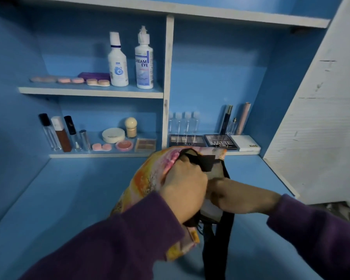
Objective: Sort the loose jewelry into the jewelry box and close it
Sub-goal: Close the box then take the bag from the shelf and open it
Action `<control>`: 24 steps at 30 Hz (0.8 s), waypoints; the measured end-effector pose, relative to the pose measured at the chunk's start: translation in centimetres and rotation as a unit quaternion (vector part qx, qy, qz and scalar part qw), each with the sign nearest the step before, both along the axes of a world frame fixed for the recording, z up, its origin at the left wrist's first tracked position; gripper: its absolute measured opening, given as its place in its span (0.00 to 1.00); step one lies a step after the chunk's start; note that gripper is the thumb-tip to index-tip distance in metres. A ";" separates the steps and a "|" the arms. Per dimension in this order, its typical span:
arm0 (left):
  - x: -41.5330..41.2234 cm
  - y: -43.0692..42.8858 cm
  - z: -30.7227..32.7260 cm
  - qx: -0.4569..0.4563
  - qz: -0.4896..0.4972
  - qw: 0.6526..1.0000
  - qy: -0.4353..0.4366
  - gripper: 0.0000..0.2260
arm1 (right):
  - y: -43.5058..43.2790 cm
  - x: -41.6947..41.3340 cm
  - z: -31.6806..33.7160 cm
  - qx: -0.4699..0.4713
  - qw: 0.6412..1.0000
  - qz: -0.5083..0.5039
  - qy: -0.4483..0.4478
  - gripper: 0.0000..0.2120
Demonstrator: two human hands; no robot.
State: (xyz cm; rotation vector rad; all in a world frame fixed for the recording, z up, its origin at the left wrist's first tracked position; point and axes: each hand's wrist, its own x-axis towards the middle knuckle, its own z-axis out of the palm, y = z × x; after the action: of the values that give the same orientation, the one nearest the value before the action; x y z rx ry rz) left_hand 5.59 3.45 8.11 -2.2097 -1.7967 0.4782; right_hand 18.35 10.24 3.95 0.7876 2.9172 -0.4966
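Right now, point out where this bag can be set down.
The blue desktop left of the floral bag is bare up to the lower shelf edge; a narrower strip lies between the bag and the white door. That shelf is crowded: cosmetics left, palettes right.

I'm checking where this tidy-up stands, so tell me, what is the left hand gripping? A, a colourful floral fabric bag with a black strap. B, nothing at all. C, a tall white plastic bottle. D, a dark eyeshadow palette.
A: the left hand has its fingers curled round the upper edge of the colourful floral fabric bag.
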 end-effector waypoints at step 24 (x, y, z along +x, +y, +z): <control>-5.0 2.3 -1.6 -0.095 0.099 0.990 0.031 0.26 | -3.7 0.4 6.8 0.266 0.944 0.175 -0.091 0.08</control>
State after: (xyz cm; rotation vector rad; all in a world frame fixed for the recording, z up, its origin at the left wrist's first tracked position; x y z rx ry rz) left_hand 0.55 5.71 6.55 -2.1160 -2.0225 0.7791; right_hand 18.74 6.57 10.75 0.3033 2.9331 0.3909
